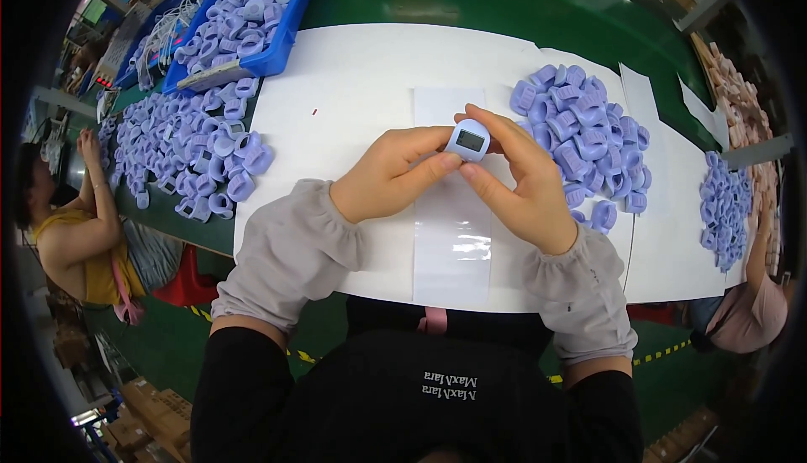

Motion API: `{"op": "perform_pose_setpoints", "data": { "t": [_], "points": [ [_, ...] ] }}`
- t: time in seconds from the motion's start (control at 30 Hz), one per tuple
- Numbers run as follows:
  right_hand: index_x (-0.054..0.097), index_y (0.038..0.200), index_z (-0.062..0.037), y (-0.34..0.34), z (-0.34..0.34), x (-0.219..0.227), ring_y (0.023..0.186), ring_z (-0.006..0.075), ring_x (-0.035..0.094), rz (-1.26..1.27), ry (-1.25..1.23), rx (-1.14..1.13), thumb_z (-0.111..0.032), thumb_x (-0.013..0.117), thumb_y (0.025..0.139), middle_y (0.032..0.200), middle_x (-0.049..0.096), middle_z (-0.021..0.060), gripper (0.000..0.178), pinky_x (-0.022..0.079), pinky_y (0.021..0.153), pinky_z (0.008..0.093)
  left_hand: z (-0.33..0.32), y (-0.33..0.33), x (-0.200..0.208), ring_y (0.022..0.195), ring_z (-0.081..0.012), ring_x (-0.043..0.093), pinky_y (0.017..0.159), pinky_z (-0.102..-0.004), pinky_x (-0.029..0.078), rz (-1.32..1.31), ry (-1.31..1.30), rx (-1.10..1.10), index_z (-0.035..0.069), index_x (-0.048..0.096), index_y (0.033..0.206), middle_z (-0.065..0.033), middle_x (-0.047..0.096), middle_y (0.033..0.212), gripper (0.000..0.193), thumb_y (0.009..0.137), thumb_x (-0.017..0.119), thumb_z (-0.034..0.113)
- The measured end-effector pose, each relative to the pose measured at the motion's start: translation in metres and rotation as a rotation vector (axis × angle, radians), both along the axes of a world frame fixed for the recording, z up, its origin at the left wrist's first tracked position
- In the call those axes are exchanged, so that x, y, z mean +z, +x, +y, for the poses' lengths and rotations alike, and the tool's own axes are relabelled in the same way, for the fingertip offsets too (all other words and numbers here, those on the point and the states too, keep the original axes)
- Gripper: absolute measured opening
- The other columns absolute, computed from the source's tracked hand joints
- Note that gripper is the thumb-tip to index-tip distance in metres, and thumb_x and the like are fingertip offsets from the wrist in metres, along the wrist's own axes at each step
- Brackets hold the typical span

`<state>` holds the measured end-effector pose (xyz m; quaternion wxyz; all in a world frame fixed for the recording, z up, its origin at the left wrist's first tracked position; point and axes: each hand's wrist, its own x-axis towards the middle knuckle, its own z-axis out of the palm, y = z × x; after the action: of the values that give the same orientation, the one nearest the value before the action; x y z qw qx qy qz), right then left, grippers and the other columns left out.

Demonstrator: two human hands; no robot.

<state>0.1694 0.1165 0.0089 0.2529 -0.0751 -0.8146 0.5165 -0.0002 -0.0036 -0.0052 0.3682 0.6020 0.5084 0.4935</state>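
A small lilac device (468, 140) with a rounded body and a little dark display is held up in front of me, display side facing up. My left hand (392, 170) pinches it from the left, thumb at its lower edge. From the other side my right hand (523, 179) closes on it too, thumb below and forefinger above. Beneath the hands, a strip of clear glossy film (452, 249) lies on the white sheet (336, 68). Close to my right hand is a heap of similar lilac devices (593, 131).
More lilac pieces (168, 139) are piled on the green table at left, below a blue bin (273, 58) full of them. A smaller pile (725, 211) sits far right, beside pinkish parts (744, 102). One person (88, 236) sits left, another (752, 312) right.
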Motion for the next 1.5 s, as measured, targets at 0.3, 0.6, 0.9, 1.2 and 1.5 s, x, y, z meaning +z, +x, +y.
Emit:
{"op": "perform_pose_setpoints", "data": {
  "t": [0.3, 0.6, 0.9, 1.2, 1.5],
  "points": [
    [0.05, 0.132, -0.0005, 0.0, -0.004, 0.0, 0.112, 0.0193, 0.055, 0.04, 0.021, -0.051, 0.001, 0.065, 0.083, 0.121, 0.059, 0.0111, 0.052, 0.042, 0.098, 0.0316, -0.006, 0.009, 0.004, 0.099, -0.0164, 0.062, 0.086, -0.0292, 0.046, -0.324, -0.044, 0.111, 0.0, 0.06, 0.11, -0.0105, 0.066, 0.109, 0.022, 0.096, 0.055, 0.017],
    [0.054, 0.129, -0.001, 0.086, 0.074, 0.026, 0.112, 0.0255, 0.055, -0.26, 0.572, -0.741, -0.007, 0.061, 0.087, 0.118, 0.06, 0.015, 0.043, 0.042, 0.096, 0.034, -0.115, -0.078, 0.029, 0.081, -0.0317, 0.058, 0.072, -0.039, 0.045, 1.006, -0.021, 0.905, 0.004, 0.063, 0.086, -0.0122, 0.061, 0.084, 0.019, 0.075, 0.075, 0.013],
    [0.052, 0.128, -0.0003, 0.029, 0.027, 0.034, 0.121, 0.0309, 0.05, -0.031, 0.66, -0.278, -0.005, 0.066, 0.082, 0.132, 0.052, 0.0154, 0.048, 0.038, 0.101, 0.0365, -0.081, -0.059, 0.034, 0.087, -0.019, 0.062, 0.077, -0.0285, 0.048, 0.43, -0.153, 0.619, -0.001, 0.066, 0.102, -0.0083, 0.065, 0.097, 0.019, 0.086, 0.067, 0.008],
    [0.053, 0.128, -0.0019, -0.003, 0.004, 0.004, 0.126, 0.0298, 0.048, 0.079, 0.114, 0.146, -0.004, 0.067, 0.081, 0.135, 0.05, 0.0153, 0.049, 0.037, 0.104, 0.0389, 0.002, -0.001, 0.015, 0.095, -0.0116, 0.061, 0.082, -0.0238, 0.048, -0.289, -0.257, 0.209, -0.002, 0.063, 0.112, -0.0069, 0.066, 0.104, 0.022, 0.093, 0.056, 0.006],
    [0.054, 0.125, -0.0005, -0.008, -0.007, -0.005, 0.118, 0.03, 0.054, 0.065, 0.104, -0.082, -0.001, 0.066, 0.081, 0.129, 0.056, 0.0158, 0.045, 0.041, 0.1, 0.0364, 0.004, 0.005, 0.008, 0.098, -0.0167, 0.062, 0.081, -0.0284, 0.05, -0.885, -0.295, 0.133, 0.001, 0.054, 0.124, -0.0092, 0.064, 0.106, 0.032, 0.092, 0.055, 0.007]
  ]
}}
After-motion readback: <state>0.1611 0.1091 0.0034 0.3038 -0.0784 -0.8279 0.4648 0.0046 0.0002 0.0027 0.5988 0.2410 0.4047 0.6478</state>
